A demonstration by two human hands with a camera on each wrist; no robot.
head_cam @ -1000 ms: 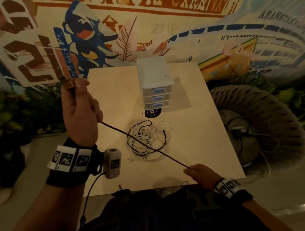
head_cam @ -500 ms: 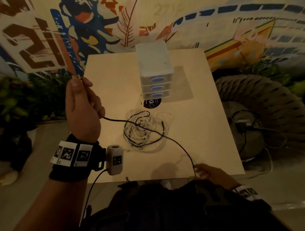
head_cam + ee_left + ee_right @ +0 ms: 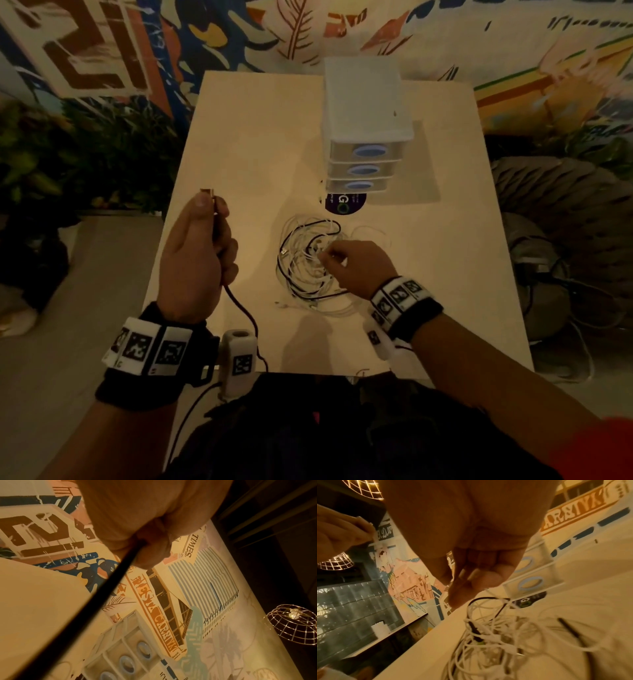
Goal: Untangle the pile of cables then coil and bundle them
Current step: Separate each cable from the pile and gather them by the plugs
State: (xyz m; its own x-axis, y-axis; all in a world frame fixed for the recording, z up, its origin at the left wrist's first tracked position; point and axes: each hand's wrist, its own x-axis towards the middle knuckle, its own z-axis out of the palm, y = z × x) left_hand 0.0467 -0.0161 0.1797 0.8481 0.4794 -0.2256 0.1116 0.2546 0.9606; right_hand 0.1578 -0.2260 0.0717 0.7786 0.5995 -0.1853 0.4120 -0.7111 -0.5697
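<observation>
Left hand (image 3: 197,260) was raised over the counter's (image 3: 260,144) left edge with its fingers curled round a dark cable (image 3: 244,317), the thumb pressed along the top — a small metal plug (image 3: 208,192) stuck out just past the thumb tip. From the bottom of the fist the dark cable dropped in a loose curve toward the counter's near edge and passed beside the wrist-worn camera unit (image 3: 238,363) (where it ended could not be seen). In the left wrist view the same cable (image 3: 96,599) ran out of the closed fingers (image 3: 150,550) as one thick black line across the picture. Right hand (image 3: 356,265) was lowered onto the pile of cables (image 3: 308,263) in the middle of the counter, knuckles up, fingertips tucked down into the tangle; the right wrist view showed its thumb and fingers (image 3: 481,577) drawn together above the white strands (image 3: 488,639), apparently nipping a thin white one, though the blur left that uncertain. The pile itself was mostly white wires with a couple of black ones looped through, lying flat and still knotted together, just in front of a small white drawer unit (image 3: 366,123) with three blue-handled drawers. A dark round sticker (image 3: 346,202) lay on the counter between the drawers and the pile. Behind the counter stood a painted mural wall (image 3: 102,51).
</observation>
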